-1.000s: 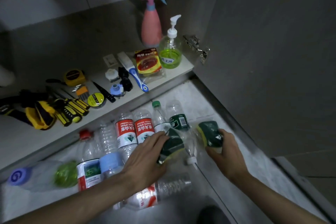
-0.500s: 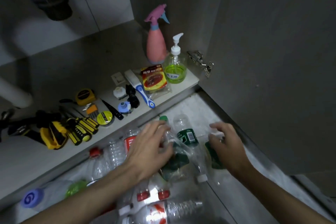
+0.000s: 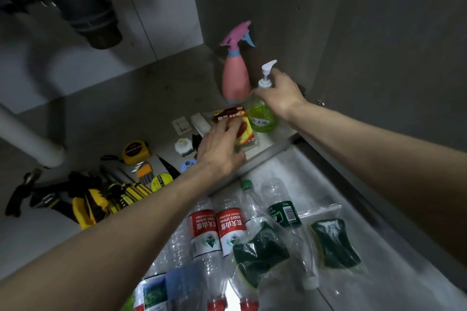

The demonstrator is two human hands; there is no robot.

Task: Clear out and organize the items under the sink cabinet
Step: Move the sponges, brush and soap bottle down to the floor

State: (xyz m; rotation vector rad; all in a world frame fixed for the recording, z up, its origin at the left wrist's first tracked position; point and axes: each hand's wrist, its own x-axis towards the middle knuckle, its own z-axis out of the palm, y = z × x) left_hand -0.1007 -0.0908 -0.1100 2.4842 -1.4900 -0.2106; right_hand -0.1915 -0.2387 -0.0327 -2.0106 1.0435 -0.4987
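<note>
My left hand (image 3: 222, 146) reaches onto the cabinet floor (image 3: 106, 111), fingers closed over a red and yellow packet (image 3: 243, 124). My right hand (image 3: 280, 93), slightly blurred, wraps the neck of a green soap pump bottle (image 3: 264, 120), just below its white pump. A pink spray bottle (image 3: 235, 78) stands behind them in the corner. On the floor outside lie two bagged green sponges (image 3: 260, 252) (image 3: 334, 242) and several empty plastic bottles, two with red labels (image 3: 218, 226) and one with a green label (image 3: 284, 212).
Tools lie at the cabinet's left front: a yellow tape measure (image 3: 135, 151), yellow-handled screwdrivers (image 3: 126, 192), a tape roll (image 3: 160, 180), pliers (image 3: 27, 194). A dark drain pipe (image 3: 86, 12) hangs above, a white pipe (image 3: 27, 139) at left. The open door (image 3: 391, 70) stands at right.
Both hands have let go of the bagged sponges on the floor and moved up into the cabinet. The left one now covers the packet, the right one the pump bottle.
</note>
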